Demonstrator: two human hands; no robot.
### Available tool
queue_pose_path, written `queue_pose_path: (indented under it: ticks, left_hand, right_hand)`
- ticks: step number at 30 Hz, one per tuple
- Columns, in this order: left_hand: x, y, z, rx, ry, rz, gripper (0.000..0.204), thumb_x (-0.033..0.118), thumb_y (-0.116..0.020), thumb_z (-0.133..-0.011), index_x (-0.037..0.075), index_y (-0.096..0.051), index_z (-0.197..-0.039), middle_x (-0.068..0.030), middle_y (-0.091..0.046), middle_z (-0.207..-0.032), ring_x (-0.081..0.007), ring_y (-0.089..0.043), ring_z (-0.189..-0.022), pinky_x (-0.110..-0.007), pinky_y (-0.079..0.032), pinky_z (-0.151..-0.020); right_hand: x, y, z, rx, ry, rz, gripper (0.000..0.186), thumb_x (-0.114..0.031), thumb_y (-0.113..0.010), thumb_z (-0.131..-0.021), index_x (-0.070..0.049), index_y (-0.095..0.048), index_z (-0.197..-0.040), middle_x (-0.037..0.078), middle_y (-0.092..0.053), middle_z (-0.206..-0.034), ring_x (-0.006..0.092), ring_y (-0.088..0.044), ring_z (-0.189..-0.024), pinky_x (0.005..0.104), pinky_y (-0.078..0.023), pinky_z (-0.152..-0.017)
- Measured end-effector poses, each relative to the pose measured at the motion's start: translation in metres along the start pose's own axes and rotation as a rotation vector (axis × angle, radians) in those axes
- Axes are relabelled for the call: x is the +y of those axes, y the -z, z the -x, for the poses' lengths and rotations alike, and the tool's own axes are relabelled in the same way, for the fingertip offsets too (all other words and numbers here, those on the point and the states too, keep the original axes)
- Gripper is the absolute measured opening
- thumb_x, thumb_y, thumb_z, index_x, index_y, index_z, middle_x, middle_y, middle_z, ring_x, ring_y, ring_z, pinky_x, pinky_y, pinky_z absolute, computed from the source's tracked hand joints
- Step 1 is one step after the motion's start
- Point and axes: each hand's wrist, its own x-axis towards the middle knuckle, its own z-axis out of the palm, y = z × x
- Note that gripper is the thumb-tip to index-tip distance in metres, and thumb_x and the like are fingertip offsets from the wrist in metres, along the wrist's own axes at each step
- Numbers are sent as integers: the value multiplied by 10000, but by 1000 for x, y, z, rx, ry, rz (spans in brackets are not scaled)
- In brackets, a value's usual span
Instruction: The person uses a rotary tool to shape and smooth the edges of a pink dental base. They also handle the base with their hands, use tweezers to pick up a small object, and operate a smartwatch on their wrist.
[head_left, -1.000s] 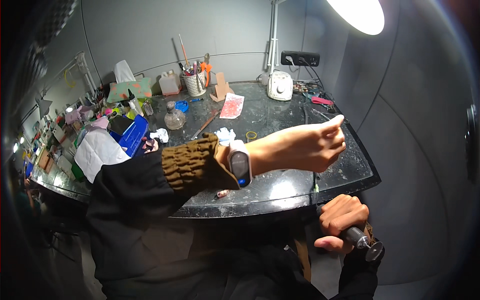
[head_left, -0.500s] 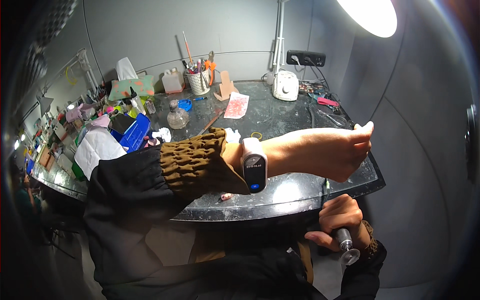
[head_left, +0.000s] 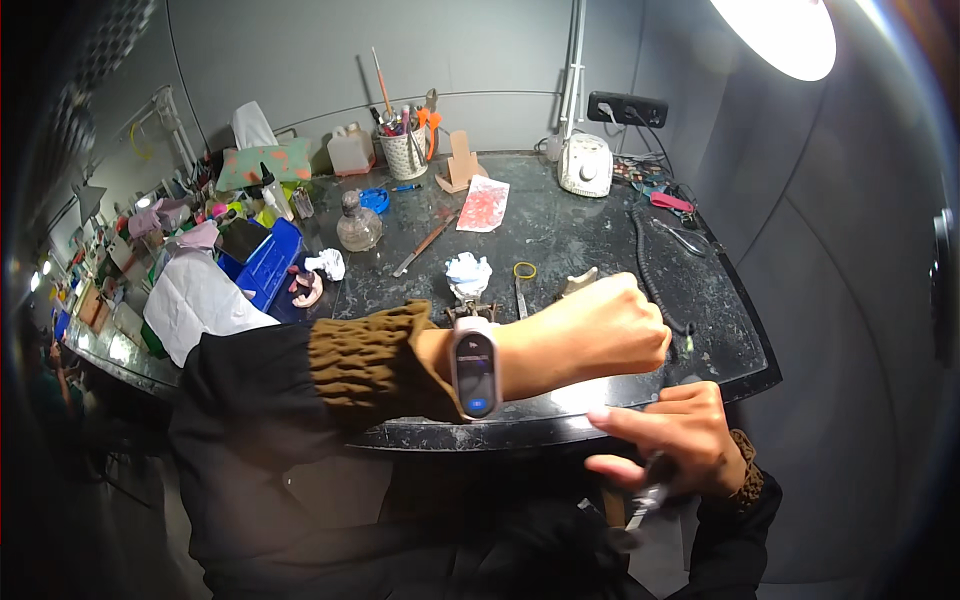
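My left forearm crosses over the desk, wearing a smart band [head_left: 476, 375] with a lit screen on its wrist. My left hand [head_left: 615, 325] is closed in a fist, knuckles up; no object shows in it. Lower right, my right hand [head_left: 690, 440] grips a metal rotary tool handpiece [head_left: 650, 492], smeared by motion, with its index finger stretched out toward the left. Behind my left forearm lie a white-and-bluish dental model [head_left: 468, 272] on a metal articulator, scissors with a yellow handle [head_left: 524, 271] and a pale cast piece [head_left: 580, 281], partly hidden by my hand.
On the black desk [head_left: 400, 275] stand a white motor box [head_left: 584, 165] with a coiled cord [head_left: 646, 265], a glass burner [head_left: 358, 225], a pot of tools [head_left: 405, 155] and a blue tray [head_left: 270, 262]. A spatula [head_left: 425, 248] lies midway. A lamp [head_left: 785, 35] shines above right.
My left fist has come back left and lower, uncovering the scissors and pale cast piece. My right index finger has straightened, and the handpiece has tilted, its tip swinging left and down.
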Motion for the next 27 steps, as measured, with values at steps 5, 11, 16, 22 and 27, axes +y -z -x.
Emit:
queue_pose_path:
  ticks: [5, 11, 16, 22, 27]
  left_hand:
    - [7, -13, -4, 61, -14, -65, 144, 196, -612, -714, 75, -553, -662, -36, -551, -593, -157, -594, -570, -297, -447, -548]
    - [9, -19, -4, 42, 19, -108, 143, 197, -609, -715, 74, -555, -665, -35, -549, -592, -155, -591, -567, -298, -446, -543]
    - [10, -22, -3, 38, 34, -123, 143, 198, -606, -716, 73, -557, -667, -35, -548, -592, -153, -588, -565, -300, -446, -538]
    - [7, -27, -1, 40, 48, -135, 143, 199, -603, -718, 72, -559, -669, -34, -546, -592, -151, -585, -563, -301, -445, -532]
    - [7, -28, -1, 32, 51, -151, 145, 201, -600, -724, 71, -562, -672, -34, -546, -594, -148, -583, -564, -298, -445, -534]
  right_hand:
    - [-1, -17, -29, 55, 257, 301, 643, -465, -771, -676, -116, -635, -1200, -91, -257, -453, 46, -286, -372, 223, -243, -408]
    - [0, -22, -36, 63, 160, 304, 721, -546, -755, -658, -90, -628, -1202, -96, -277, -450, 39, -311, -371, 213, -260, -412]
    - [-3, -21, -37, 9, 222, 331, 637, -615, -695, -674, -238, -655, -1186, -89, -226, -489, 43, -275, -386, 206, -251, -421]
    - [0, -25, -37, -11, 204, 363, 663, -624, -704, -653, -216, -664, -1174, -84, -201, -501, 37, -256, -395, 212, -239, -415]
    - [0, -20, -31, 66, 193, 320, 665, -595, -736, -637, -173, -676, -1148, -85, -191, -499, 38, -266, -394, 205, -244, -406]
